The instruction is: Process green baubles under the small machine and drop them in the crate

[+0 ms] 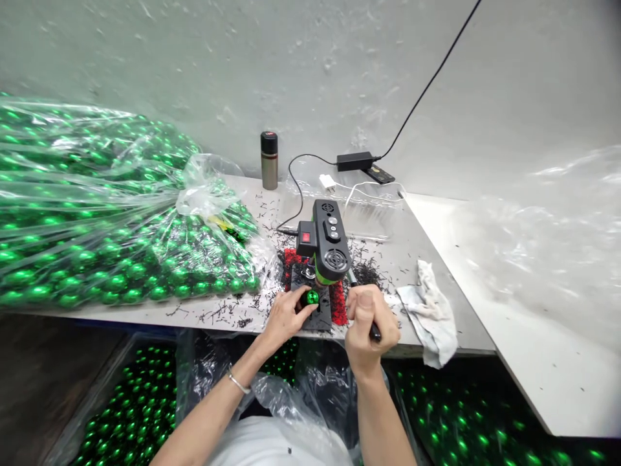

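Note:
My left hand [286, 317] is closed around a shiny green ball [312, 296], thumb and fingers on its sides, over the black base plate of a small bench drill press [332, 239]. The ball sits just in front of the machine's head. My right hand [371, 323] is wrapped around the black grip of the machine's lever [375, 332], whose metal rod runs back toward the head. Beneath the base lies a red mat [339, 307] strewn with black shavings. Whether a bit touches the ball is hidden.
A tied clear bag of green balls [97, 213] fills the table's left side. Behind are a flask [269, 160], a power adapter [356, 161] and a clear plastic tray [373, 223]. A white cloth [429, 310] hangs over the front edge. More green balls [130, 401] lie below.

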Tool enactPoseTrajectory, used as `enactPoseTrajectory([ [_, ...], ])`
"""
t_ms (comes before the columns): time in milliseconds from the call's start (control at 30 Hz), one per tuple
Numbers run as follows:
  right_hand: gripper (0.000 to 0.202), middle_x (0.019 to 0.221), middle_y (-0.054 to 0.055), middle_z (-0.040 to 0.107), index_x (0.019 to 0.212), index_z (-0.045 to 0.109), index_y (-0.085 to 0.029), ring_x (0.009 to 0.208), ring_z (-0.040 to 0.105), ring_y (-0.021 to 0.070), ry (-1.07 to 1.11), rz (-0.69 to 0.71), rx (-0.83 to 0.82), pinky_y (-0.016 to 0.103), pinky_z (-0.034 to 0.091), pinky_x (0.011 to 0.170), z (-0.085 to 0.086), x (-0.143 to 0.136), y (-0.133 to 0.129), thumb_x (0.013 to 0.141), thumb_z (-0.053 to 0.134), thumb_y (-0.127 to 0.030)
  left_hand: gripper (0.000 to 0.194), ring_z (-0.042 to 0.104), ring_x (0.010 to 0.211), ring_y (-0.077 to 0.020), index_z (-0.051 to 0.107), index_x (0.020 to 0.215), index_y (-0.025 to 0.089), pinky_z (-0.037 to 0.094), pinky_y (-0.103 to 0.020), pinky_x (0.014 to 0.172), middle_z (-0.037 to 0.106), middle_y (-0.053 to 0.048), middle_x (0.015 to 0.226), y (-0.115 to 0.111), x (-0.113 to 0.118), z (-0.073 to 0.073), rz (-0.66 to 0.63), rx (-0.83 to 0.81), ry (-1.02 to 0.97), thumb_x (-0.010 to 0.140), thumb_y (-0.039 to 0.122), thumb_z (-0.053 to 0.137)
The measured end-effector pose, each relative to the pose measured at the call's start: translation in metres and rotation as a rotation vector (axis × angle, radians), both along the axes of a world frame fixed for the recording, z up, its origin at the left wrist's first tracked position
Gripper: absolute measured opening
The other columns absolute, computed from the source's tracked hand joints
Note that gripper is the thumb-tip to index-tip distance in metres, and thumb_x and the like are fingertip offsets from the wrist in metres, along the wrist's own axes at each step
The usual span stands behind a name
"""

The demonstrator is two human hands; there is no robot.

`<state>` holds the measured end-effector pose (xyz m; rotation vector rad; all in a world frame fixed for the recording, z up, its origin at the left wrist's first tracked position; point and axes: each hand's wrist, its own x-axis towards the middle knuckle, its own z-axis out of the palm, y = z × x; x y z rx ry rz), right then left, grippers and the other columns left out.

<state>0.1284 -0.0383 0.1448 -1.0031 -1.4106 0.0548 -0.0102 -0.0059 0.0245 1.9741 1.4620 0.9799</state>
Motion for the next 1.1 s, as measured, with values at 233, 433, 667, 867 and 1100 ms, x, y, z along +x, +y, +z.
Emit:
enactPoseTrajectory([
  [233, 0.031, 0.063, -0.002, 0.051, 0.065, 0.046, -0.02, 0.059, 0.051, 0.011, -0.015, 0.007, 0.023, 0.028, 0.038, 0.056, -0.006, 0.002, -0.001, 0.096, 0.045, -0.012, 0.03, 0.068, 0.094, -0.0241, 0.064, 0.122, 0.019, 0.047, -0.041, 0.091, 0.075, -0.01, 0.107, -0.003, -0.004, -0.005, -0.084, 0.198, 0.056, 0.097, 0.035, 0.059],
  [433, 0.031, 0.062, -0.002, 0.05, 0.065, 0.046, -0.02, 0.06, 0.053, 0.0115, -0.033, 0.014, 0.055, 0.027, 0.039, 0.056, -0.011, 0.004, -0.002, 0.094, 0.046, -0.009, 0.028, 0.066, 0.109, -0.0283, 0.067, 0.118, 0.018, 0.048, -0.045, 0.095, 0.072, -0.013, 0.117, 0.006, 0.003, -0.01, -0.035, 0.219, 0.057, 0.095, 0.034, 0.062],
  [667, 0.031, 0.062, -0.002, 0.05, 0.066, 0.045, -0.021, 0.06, 0.052, 0.0119, -0.043, 0.01, 0.109, 0.029, 0.043, 0.06, -0.05, 0.004, -0.001, 0.096, 0.043, -0.015, 0.029, 0.066, 0.108, -0.0277, 0.068, 0.118, 0.018, 0.048, -0.044, 0.095, 0.072, -0.013, 0.117, 0.006, 0.001, -0.014, -0.036, 0.216, 0.037, 0.095, 0.035, 0.064],
  [867, 0.035, 0.07, -0.002, 0.054, 0.067, 0.045, -0.021, 0.059, 0.054, 0.0107, -0.092, -0.041, 0.198, 0.039, 0.054, 0.078, -0.095, 0.003, 0.005, 0.1, 0.035, -0.024, 0.028, 0.067, 0.105, -0.0272, 0.067, 0.117, 0.019, 0.048, -0.046, 0.096, 0.073, -0.012, 0.113, 0.006, 0.002, -0.014, -0.037, 0.222, 0.034, 0.094, 0.033, 0.064],
  [1100, 0.035, 0.07, -0.003, 0.055, 0.067, 0.045, -0.021, 0.06, 0.059, 0.0107, -0.068, -0.036, 0.185, 0.04, 0.056, 0.084, -0.105, 0.004, 0.004, 0.101, 0.035, -0.025, 0.028, 0.066, 0.105, -0.0269, 0.066, 0.118, 0.019, 0.048, -0.045, 0.095, 0.072, -0.012, 0.114, 0.005, 0.002, -0.015, -0.04, 0.235, 0.03, 0.094, 0.033, 0.064],
])
